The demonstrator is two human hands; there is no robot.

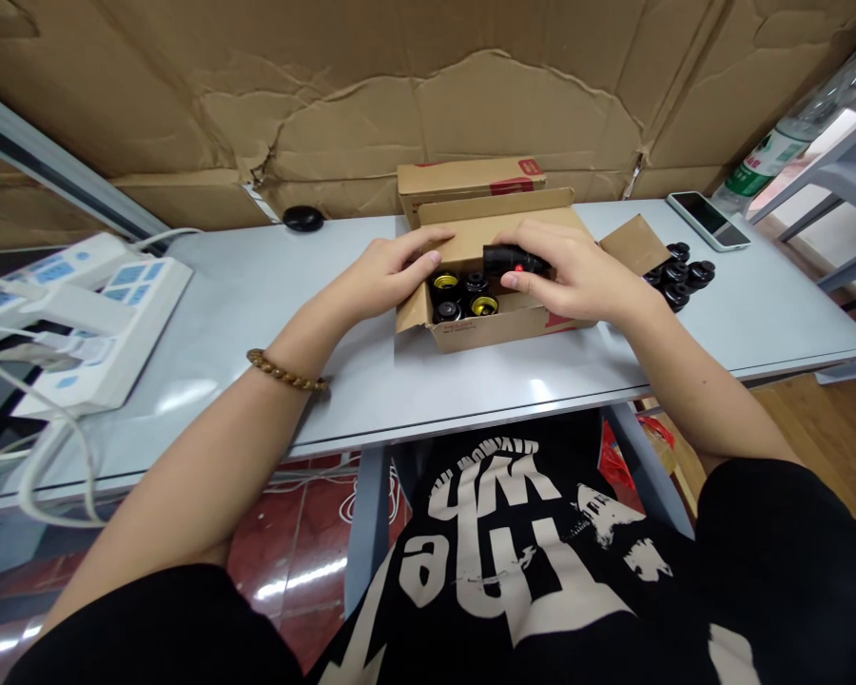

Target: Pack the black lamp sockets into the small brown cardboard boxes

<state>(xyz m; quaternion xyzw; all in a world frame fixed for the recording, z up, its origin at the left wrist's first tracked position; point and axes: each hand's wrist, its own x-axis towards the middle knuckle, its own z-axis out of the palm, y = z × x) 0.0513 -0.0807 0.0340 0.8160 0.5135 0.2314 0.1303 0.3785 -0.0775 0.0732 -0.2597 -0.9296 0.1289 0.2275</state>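
Observation:
In my right hand point(567, 271) is a black flashlight point(505, 259) with a small red button, held tilted on its side above an open cardboard box point(492, 333). My thumb and fingers wrap round its body. My left hand point(399, 274) grips the box at its left end, the thumb and fingers bent over the edge. Inside the box, several black round pieces stand upright; two show yellow rings, one of them a yellow-ringed piece point(483, 305) near the front wall. The right part of the box's inside is hidden by my right hand.
Behind stands a second cardboard box point(471, 179). Several black round parts point(677, 273) cluster at the right, near a phone point(710, 221) and a plastic bottle point(767, 164). White power strips point(125, 323) with cables lie left. A black round object point(303, 219) sits at the back.

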